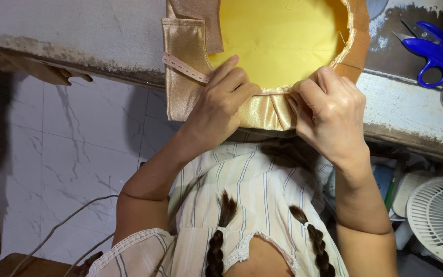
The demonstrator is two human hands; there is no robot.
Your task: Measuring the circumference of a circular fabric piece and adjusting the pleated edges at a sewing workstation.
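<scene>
A gold satin garment piece (185,66) with yellow lining (278,36) lies over the near edge of a worn white worktable (78,31). My left hand (221,102) pinches its folded lower edge and presses a pink measuring tape (183,68) against the fabric. My right hand (331,115) grips the same gold edge just to the right, fingers curled over the fold. Both hands sit close together at the table's edge.
Blue-handled scissors (437,54) lie on the table at the right. A white fan (439,218) stands low on the right among clutter. White marble floor tiles (78,149) and loose cables (62,225) are at the left.
</scene>
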